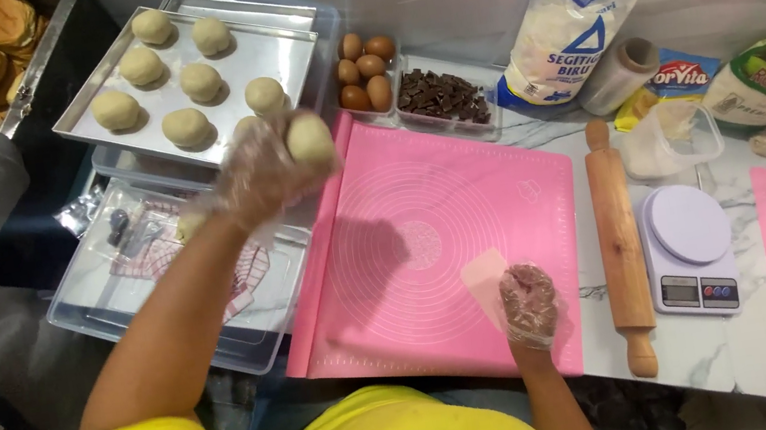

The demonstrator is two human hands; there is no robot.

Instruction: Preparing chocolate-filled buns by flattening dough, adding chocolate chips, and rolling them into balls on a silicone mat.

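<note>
The left hand (260, 171), in a thin clear glove, is lifted over the near corner of the metal tray (278, 54). Its grip is closed around a dough ball (309, 140), which sits at the fingertips, on the side toward the pink mat (427, 239). The ball is round, so it has no clear long axis and points in no direction. Seven other dough balls (169, 70) lie on the tray in loose rows, and the part of the tray nearest the hand is bare.

The right hand (529, 304), also gloved, rests on the pink mat near its front edge. Its fingers are curled together beside a pale flat scraper (484, 281); I cannot tell if they pinch it. Most of the mat is open. A wooden rolling pin (620, 245) lies on the marble surface (553, 134) just right of the mat, its long axis running from far to near, and a small white scale (691, 250) stands beside it.
</note>
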